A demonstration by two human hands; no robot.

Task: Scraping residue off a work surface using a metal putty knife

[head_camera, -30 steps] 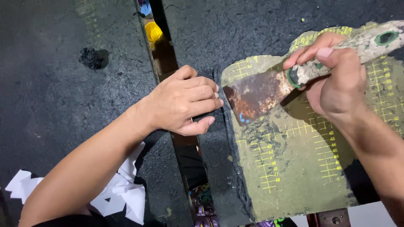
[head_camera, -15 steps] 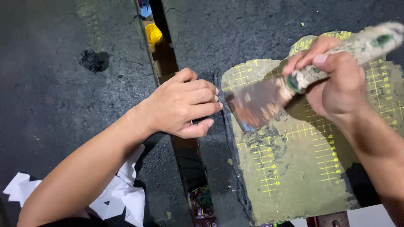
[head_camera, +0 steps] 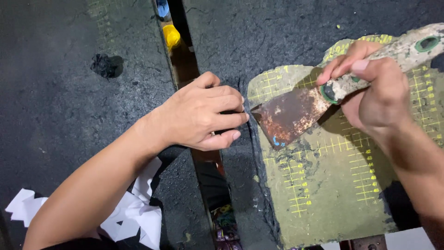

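My right hand (head_camera: 377,88) grips the pale, paint-stained handle of a rusty scraper (head_camera: 291,113). Its wide blade lies flat on a worn green cutting mat (head_camera: 323,185) with yellow grid marks, the blade's corner at the mat's left edge. My left hand (head_camera: 203,113) rests curled on the black, rough-coated surface (head_camera: 64,115) just left of the blade, fingers pressing the raised black edge next to the mat. Fingertips and blade are a few centimetres apart.
A narrow gap (head_camera: 185,55) runs between two black-coated slabs, with a yellow cap (head_camera: 171,34) and a blue object (head_camera: 163,7) showing in it. White paper scraps (head_camera: 129,213) lie under my left forearm. A black lump (head_camera: 106,65) sits upper left.
The scraper blade has shifted slightly along the mat's left edge. My left hand has stayed in place.
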